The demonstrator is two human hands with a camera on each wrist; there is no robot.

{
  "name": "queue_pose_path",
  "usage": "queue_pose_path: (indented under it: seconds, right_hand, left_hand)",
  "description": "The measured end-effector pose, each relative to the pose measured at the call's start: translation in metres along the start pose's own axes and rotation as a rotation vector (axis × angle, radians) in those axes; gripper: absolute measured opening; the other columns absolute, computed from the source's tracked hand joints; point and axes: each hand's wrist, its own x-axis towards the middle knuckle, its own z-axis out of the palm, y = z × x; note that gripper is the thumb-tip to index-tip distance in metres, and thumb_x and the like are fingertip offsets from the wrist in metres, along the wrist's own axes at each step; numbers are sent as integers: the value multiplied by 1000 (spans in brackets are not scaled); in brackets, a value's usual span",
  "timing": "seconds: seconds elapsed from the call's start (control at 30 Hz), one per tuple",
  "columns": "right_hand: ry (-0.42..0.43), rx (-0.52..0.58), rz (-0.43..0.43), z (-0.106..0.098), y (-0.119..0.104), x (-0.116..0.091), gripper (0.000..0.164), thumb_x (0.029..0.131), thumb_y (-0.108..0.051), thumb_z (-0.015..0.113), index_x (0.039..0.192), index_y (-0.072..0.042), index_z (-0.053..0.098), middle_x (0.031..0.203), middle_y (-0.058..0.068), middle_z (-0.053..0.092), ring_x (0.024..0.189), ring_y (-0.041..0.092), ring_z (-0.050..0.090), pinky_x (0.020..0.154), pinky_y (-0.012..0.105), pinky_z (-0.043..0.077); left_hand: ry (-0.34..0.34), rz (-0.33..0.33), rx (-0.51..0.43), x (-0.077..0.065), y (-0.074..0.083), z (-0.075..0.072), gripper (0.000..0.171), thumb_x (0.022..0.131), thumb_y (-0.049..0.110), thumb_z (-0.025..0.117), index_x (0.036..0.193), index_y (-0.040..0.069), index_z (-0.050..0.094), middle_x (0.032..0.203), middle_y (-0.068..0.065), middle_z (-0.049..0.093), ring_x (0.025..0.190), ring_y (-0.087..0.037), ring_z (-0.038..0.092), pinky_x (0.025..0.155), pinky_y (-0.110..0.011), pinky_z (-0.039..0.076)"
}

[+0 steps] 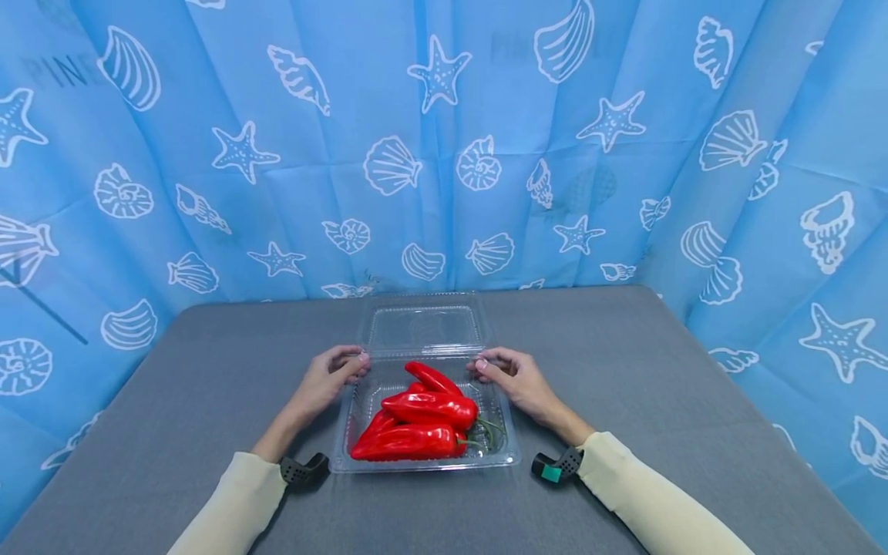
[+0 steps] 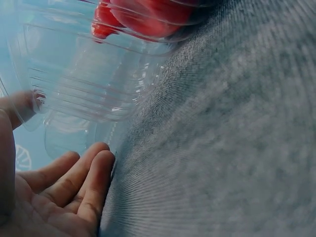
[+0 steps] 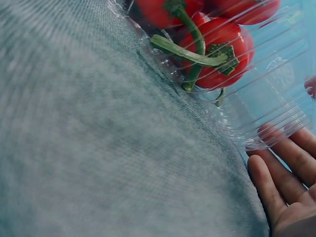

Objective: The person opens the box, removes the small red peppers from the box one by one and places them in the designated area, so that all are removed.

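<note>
A clear plastic clamshell container (image 1: 513,443) sits on the grey table, its lid (image 1: 426,327) folded open toward the back. Several long red peppers (image 1: 430,411) lie piled in its base, their green stems (image 3: 192,57) toward the right side. My left hand (image 1: 338,374) holds the back left corner, thumb and forefinger at the rim; in the left wrist view its other fingers (image 2: 94,187) stretch out below the rim. At the back right corner my right hand (image 1: 513,378) holds the rim with the thumb above, while its fingers (image 3: 289,158) reach along the ribbed outer wall.
The grey cloth-covered table (image 1: 617,370) extends around the container. Behind and beside it hangs a blue curtain (image 1: 444,208) printed with white shells and starfish. Each wrist wears a dark strap (image 1: 304,470) with a small device.
</note>
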Motion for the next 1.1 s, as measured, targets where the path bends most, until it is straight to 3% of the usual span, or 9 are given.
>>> queue_pose_path:
  seconds: [0.13,0.3,0.4,0.53,0.63,0.77,0.87,1.1]
  right_hand:
    - [4,11,9,0,-2,0,30,102,-11,60,120,13,62,115,23,72,105,33,70,87,34,58]
    - [6,26,14,1,-2,1,29,103,-10,59,119,14,62,114,24,71,105,32,70,86,33,58]
    - [5,37,3,1,-1,1,28,103,-9,58,118,14,62,114,27,70,104,33,71,86,34,58]
    - [2,45,-18,2,1,2,27,103,-8,58,116,15,62,113,29,70,104,34,71,86,35,59]
    - [3,50,-18,1,0,1,27,103,-8,58,116,15,62,113,28,70,104,33,71,86,36,59]
    - [2,55,-6,1,-1,0,27,103,-8,58,117,15,62,114,27,70,105,33,70,87,36,58]
    - [0,49,2,1,-2,1,27,103,-9,58,118,14,62,114,27,70,106,34,70,87,36,58]
    - [-5,23,9,1,-3,1,29,103,-11,59,119,13,62,115,26,70,106,35,70,88,35,58]
  left_hand:
    - [-24,-23,58,-1,8,-4,59,102,34,62,143,-6,46,125,-23,65,111,-32,66,91,-37,57]
    - [31,-18,260,-5,31,-12,69,98,41,66,143,-6,44,131,-25,59,114,-37,63,91,-47,56]
    - [94,20,326,-11,49,-16,69,97,40,68,144,-4,44,133,-25,56,118,-38,58,94,-51,53]
    - [102,126,290,-17,72,-15,60,96,32,71,142,1,48,129,-21,58,114,-35,59,96,-52,51]
    - [0,216,258,-22,86,-7,55,95,26,73,141,4,52,127,-16,60,111,-31,61,97,-51,51]
    - [-223,289,205,-31,99,7,53,93,23,74,140,7,55,125,-10,62,111,-32,62,96,-55,51]
    - [-359,303,168,-36,102,16,51,91,22,75,136,6,58,124,-10,64,109,-32,62,93,-56,52]
    - [-568,279,178,-36,97,29,45,88,23,78,128,8,63,115,-3,66,101,-22,64,86,-38,57]
